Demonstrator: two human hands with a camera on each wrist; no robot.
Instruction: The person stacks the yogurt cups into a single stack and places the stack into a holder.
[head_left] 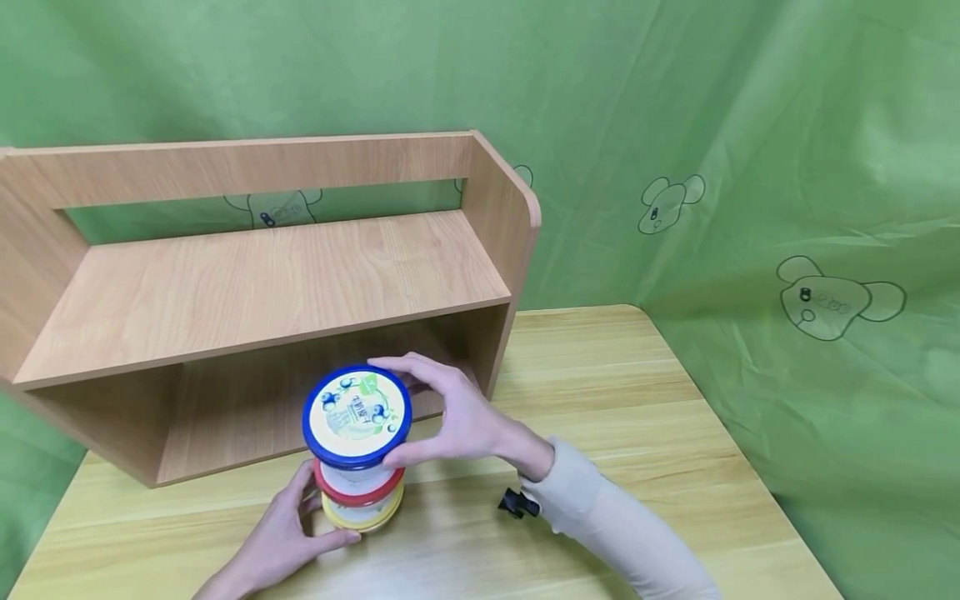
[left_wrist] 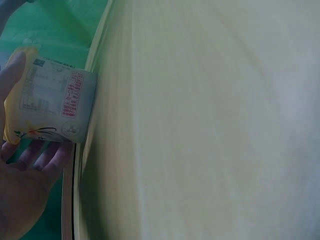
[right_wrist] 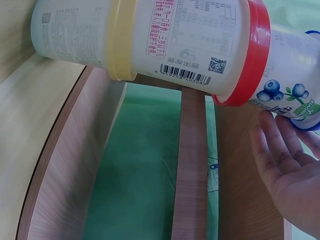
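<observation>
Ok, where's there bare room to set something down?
Bare: the upper board of the brown wooden shelf unit, between its side panels; the pale wooden tabletop between unit, beige right sleeve and green cloth. Crowded: the unit's front, where left fingers and right fingers grip three stacked round white tubs.

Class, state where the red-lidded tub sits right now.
In the head view, the red-lidded tub is left of centre, low in the picture, stacked between the blue-lidded tub above and the yellow-lidded tub below.
</observation>
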